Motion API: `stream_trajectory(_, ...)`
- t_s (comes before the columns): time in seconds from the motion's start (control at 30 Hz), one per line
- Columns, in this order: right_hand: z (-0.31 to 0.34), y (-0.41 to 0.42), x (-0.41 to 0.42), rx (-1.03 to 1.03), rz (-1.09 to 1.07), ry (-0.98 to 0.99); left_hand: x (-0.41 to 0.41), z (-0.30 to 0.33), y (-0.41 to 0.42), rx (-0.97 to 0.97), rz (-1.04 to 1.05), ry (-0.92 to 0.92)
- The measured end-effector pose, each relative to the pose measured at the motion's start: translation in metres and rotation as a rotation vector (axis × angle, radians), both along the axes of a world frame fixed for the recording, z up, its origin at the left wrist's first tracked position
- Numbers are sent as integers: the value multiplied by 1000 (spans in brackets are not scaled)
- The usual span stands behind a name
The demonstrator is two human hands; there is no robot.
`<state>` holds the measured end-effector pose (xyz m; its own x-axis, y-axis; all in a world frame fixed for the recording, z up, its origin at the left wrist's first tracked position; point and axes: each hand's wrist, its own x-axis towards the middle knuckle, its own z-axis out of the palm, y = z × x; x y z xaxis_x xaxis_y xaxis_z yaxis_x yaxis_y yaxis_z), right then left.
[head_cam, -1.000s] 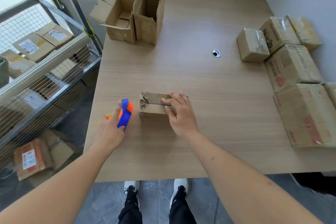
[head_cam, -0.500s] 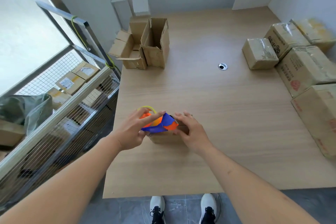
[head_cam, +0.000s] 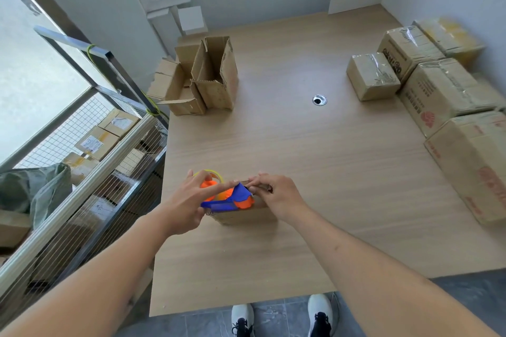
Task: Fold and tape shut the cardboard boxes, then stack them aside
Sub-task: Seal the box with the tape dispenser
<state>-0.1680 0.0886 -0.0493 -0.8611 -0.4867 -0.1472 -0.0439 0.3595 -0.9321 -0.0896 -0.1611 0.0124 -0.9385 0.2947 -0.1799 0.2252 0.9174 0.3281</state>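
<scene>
A small brown cardboard box [head_cam: 246, 215] sits on the light wooden bench [head_cam: 315, 172], near its front edge and a little left of centre. Most of the box top is hidden under both hands and the tool, so only its near side wall and a strip of its far edge show; whether the flaps are fully closed cannot be made out.

The left hand [head_cam: 189, 205] holds an orange and blue plastic tape dispenser [head_cam: 228, 197] over the left part of the box top, its grip curled around the tool's body with the fingers stretched across it. A yellowish roll rim peeks out behind the fingers, mostly covered. The right hand [head_cam: 276, 195] rests on the right part of the box top, fingertips bent down close beside the dispenser's blue nose; whether they pinch the tape end or just press the cardboard is too small to tell.

At the far left of the bench stand two open brown cardboard boxes [head_cam: 202, 82] with flaps up, touching each other. Along the right edge runs a row of taped brown cardboard boxes [head_cam: 432, 90], the nearest cut off by the frame. A wire mesh rack [head_cam: 90, 172] holding parcels stands left of the bench, partly blurred.
</scene>
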Motion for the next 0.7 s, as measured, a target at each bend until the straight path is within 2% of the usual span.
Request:
stream_trajectory(0.13, -2, -6, -2, 30, -67, 4, 0, 2, 10, -69, 55, -8)
stream_trajectory(0.23, -2, -8, -2, 41, -125, -7, 2, -7, 31, -155, 155, 70)
stream_trajectory(0.37, 6, -8, 0, 48, -209, -23, 9, -20, 32, -100, 223, 162)
stream_trajectory(0.7, 31, 31, 8, 188, -461, 24, 9, -20, 14, -93, 232, 138)
